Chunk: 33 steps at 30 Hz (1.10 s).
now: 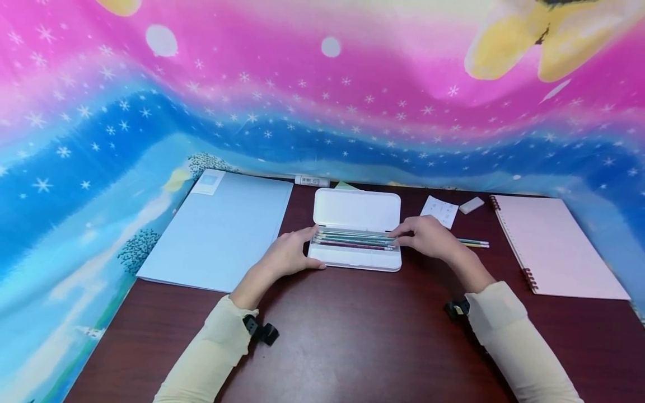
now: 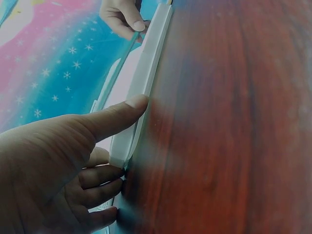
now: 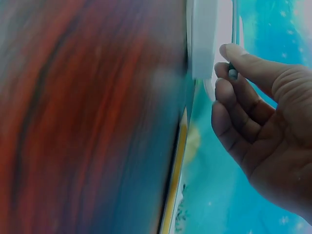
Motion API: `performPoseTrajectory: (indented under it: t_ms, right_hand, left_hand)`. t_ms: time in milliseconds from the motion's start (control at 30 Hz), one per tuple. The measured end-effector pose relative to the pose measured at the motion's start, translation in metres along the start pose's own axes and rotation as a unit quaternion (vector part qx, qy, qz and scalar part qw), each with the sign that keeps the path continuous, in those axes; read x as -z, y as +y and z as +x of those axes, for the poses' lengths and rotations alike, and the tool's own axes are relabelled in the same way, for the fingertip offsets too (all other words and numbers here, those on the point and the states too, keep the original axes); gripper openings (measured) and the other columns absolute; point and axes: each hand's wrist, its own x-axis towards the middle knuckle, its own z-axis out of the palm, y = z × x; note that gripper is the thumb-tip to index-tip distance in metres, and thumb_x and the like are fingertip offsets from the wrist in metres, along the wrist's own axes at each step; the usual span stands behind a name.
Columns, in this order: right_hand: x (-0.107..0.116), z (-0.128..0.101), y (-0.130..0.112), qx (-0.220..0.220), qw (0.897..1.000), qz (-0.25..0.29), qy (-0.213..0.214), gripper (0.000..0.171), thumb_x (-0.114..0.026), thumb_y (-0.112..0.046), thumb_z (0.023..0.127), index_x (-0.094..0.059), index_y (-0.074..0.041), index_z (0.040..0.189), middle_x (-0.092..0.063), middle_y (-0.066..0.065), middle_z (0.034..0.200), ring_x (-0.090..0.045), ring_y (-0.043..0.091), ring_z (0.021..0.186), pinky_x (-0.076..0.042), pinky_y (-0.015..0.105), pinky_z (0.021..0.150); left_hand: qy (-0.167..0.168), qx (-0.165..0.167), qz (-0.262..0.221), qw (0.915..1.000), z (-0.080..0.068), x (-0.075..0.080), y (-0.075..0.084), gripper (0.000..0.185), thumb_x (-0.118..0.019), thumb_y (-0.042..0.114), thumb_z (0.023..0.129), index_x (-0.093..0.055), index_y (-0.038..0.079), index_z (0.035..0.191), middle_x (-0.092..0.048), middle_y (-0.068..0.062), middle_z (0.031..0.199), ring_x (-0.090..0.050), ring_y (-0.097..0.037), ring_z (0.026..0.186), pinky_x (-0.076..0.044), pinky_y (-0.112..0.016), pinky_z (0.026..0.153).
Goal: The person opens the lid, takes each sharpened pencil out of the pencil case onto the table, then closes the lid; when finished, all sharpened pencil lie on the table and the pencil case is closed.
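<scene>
White, rectangular, hinged pencil case (image 1: 353, 260), lid (image 1: 356, 208) raised, near the desk's (image 1: 332, 336) far edge; left hand (image 1: 286, 252), thumb and fingers spread, grips its left end; right hand (image 1: 428, 238) pinches a slim green pencil (image 3: 235, 24).

A writing-desk corner is appearing; whether it is belonging to a home or an office cannot be told. A dark reddish-brown, wood-grained worktop (image 1: 312, 341) is carrying stationery: a flat pale-blue folder (image 1: 221, 224), a pale-pink coil-bound notebook (image 1: 559, 246), and an open white rectangular case (image 1: 353, 258) holding slim green pencils (image 1: 353, 238). A pink-and-blue, snowflake-printed sheet (image 1: 282, 73) is hanging behind and beside it.
</scene>
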Motion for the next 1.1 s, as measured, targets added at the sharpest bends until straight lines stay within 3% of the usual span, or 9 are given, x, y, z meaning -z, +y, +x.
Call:
performPoseTrajectory:
  t_ms: [300,567,800,1100]
  right_hand:
    - [0.010,-0.020,0.026,-0.019,0.999,0.020,0.041,0.017,-0.075,-0.018,0.092,-0.082,-0.025,0.106,-0.076,-0.002,0.097,-0.063,0.013,0.084,-0.052,0.034,0.079]
    - [0.021,-0.040,0.052,-0.039,0.996,0.028,0.069,0.017,-0.077,-0.019,0.091,-0.083,-0.021,0.107,-0.076,-0.002,0.091,-0.056,0.016,0.077,-0.047,0.028,0.069]
    - [0.032,-0.061,0.073,-0.066,0.994,0.019,0.081,0.016,-0.075,-0.024,0.093,-0.083,-0.023,0.107,-0.077,0.001,0.098,-0.060,0.013,0.085,-0.049,0.024,0.072]
    - [0.045,-0.088,0.094,-0.134,0.989,0.029,0.061,0.023,-0.069,-0.032,0.098,-0.080,-0.021,0.114,-0.075,0.012,0.114,-0.063,0.025,0.103,-0.051,0.025,0.077]
  left_hand:
    - [0.004,-0.001,0.000,1.0000,-0.001,0.000,0.000,0.101,-0.084,0.051,0.079,-0.036,0.011,0.158,-0.046,-0.008,0.158,-0.050,-0.028,0.142,-0.045,-0.046,0.113]
    - [0.005,-0.003,-0.002,1.0000,-0.001,0.000,0.000,0.100,-0.084,0.050,0.079,-0.037,0.010,0.158,-0.046,-0.009,0.158,-0.050,-0.028,0.142,-0.045,-0.047,0.113]
    - [0.005,-0.002,-0.002,1.0000,0.000,-0.001,0.001,0.100,-0.084,0.050,0.079,-0.037,0.010,0.157,-0.046,-0.009,0.158,-0.050,-0.029,0.142,-0.044,-0.047,0.113]
    - [0.003,-0.001,-0.001,1.0000,0.000,0.000,0.000,0.101,-0.084,0.052,0.079,-0.036,0.010,0.158,-0.045,-0.008,0.159,-0.049,-0.028,0.143,-0.044,-0.046,0.114]
